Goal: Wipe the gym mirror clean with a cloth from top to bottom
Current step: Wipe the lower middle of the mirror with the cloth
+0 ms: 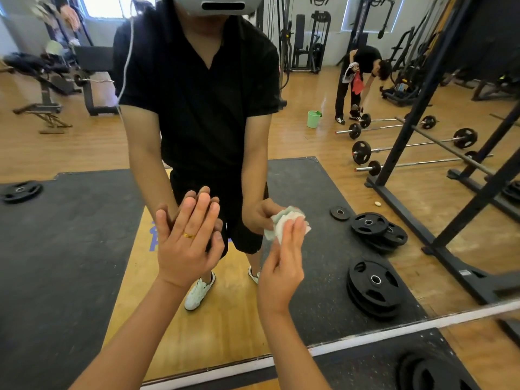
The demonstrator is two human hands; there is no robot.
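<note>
The gym mirror (84, 249) fills nearly the whole view, and its white lower edge (394, 330) runs along the floor. My left hand (187, 243) lies flat against the glass with straight fingers and a gold ring. My right hand (284, 263) presses a crumpled white and pale green cloth (284, 225) onto the glass at waist height. My own reflection in black clothes meets both hands.
In the reflection are black weight plates (374, 288), barbells (408, 149) on the wooden floor, a green bucket (313, 118), a black rack (416, 130) and a bending person (363, 77). Real weight plates (430, 370) lie on the mat below the mirror's edge at right.
</note>
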